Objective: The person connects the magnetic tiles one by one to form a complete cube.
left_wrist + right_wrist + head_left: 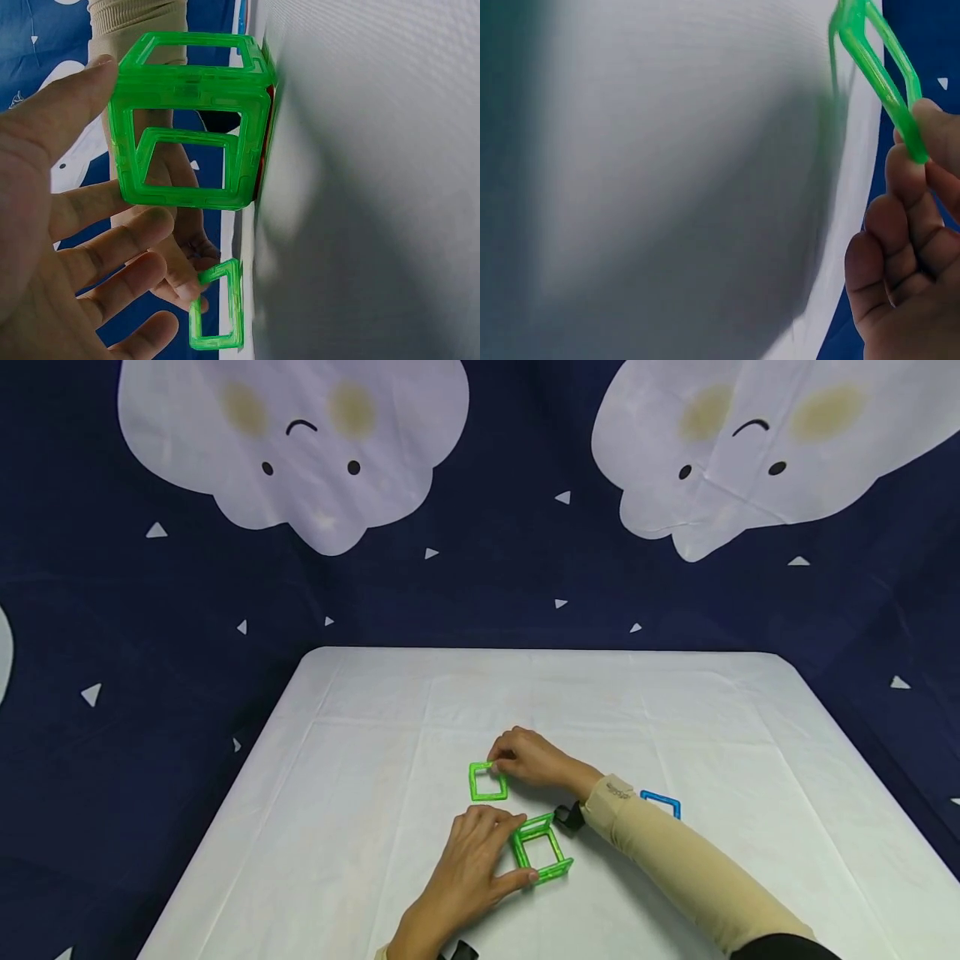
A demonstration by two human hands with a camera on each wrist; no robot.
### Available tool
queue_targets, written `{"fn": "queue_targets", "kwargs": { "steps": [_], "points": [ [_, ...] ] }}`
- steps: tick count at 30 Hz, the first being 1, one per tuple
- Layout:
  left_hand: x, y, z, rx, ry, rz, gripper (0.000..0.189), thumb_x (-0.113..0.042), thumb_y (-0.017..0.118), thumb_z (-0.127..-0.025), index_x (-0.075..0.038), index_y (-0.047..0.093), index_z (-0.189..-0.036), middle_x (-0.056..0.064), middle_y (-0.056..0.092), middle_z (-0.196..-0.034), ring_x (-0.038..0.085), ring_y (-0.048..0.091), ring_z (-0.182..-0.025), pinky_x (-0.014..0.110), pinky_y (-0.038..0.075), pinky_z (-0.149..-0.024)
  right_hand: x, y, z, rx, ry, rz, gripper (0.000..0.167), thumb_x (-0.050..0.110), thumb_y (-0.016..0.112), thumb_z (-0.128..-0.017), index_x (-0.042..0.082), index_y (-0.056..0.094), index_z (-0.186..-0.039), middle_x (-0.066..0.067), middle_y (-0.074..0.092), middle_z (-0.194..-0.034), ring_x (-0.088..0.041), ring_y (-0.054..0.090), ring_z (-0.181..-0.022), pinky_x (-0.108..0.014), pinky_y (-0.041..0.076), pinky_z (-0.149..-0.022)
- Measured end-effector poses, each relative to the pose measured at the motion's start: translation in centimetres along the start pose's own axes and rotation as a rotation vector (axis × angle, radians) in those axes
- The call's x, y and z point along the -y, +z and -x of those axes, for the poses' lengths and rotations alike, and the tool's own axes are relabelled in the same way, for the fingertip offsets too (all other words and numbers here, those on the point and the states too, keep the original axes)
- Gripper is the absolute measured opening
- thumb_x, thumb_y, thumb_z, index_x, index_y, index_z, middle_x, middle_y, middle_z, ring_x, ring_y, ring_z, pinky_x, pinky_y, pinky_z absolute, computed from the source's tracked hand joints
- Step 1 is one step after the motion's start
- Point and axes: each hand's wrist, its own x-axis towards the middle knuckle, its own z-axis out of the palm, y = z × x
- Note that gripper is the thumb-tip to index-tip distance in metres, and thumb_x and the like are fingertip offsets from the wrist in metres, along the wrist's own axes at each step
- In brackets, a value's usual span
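A box-like frame of green magnetic tiles (553,871) stands on the white table. My left hand (468,864) holds it from the left, thumb at one corner and index finger at another; the other fingers are spread in the left wrist view. Farther back, my right hand (536,758) pinches a single green square magnetic tile (473,783) by its upper right corner, between thumb and fingertips. In the right wrist view this tile (874,67) is tilted, partly cut off by the frame. A thin red edge (264,142) shows on the box's table-facing side.
A blue square tile (662,797) lies on the table (360,760) to the right, partly hidden by the right sleeve (675,852). Behind the table hangs a dark blue cloth (495,602) with clouds and small white triangles.
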Motion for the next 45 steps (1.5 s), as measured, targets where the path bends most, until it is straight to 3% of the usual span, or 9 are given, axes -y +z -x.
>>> {"fn": "queue_targets", "kwargs": {
  "steps": [6, 17, 33, 45],
  "points": [
    [0.0, 0.1, 0.0, -0.006, -0.009, 0.016, 0.064, -0.057, 0.069, -0.072, -0.020, 0.059, -0.122, -0.009, 0.057, -0.109, 0.011, 0.046, -0.107, 0.032, 0.038, -0.088, -0.1, -0.9, 0.8, -0.013, 0.072, -0.113, 0.008, 0.022, 0.063, -0.090, 0.018, 0.067, -0.095, 0.007, 0.061, -0.086, -0.007, 0.050, -0.079, -0.024, 0.044, -0.071],
    [0.0, 0.1, 0.0, -0.028, -0.001, 0.027, 0.064, -0.057, 0.070, -0.072, -0.019, 0.060, -0.122, -0.009, 0.057, -0.108, 0.011, 0.047, -0.107, 0.033, 0.038, -0.087, 0.0, -2.7, 3.1, -0.150, 0.191, -0.172, 0.004, 0.023, 0.066, -0.088, 0.019, 0.067, -0.088, 0.004, 0.060, -0.082, -0.010, 0.050, -0.075, -0.025, 0.044, -0.065],
    [0.0, 0.0, 0.0, -0.022, -0.015, 0.036, 0.066, -0.056, 0.071, -0.070, -0.018, 0.060, -0.123, -0.008, 0.058, -0.108, 0.011, 0.047, -0.106, 0.033, 0.039, -0.087, 1.6, -3.2, 7.9, -0.388, 0.326, -0.178, 0.006, 0.024, 0.069, -0.085, 0.019, 0.067, -0.088, 0.005, 0.057, -0.078, -0.012, 0.052, -0.077, -0.026, 0.044, -0.069],
    [0.0, 0.0, 0.0, -0.018, -0.016, 0.025, 0.065, -0.058, 0.070, -0.071, -0.020, 0.060, -0.122, -0.008, 0.058, -0.108, 0.010, 0.047, -0.106, 0.033, 0.039, -0.087, 2.7, -2.2, 11.0, -0.514, 0.353, -0.100, 0.006, 0.019, 0.072, -0.082, 0.017, 0.066, -0.085, 0.009, 0.056, -0.073, -0.010, 0.058, -0.079, -0.025, 0.047, -0.069]
  ]
}}
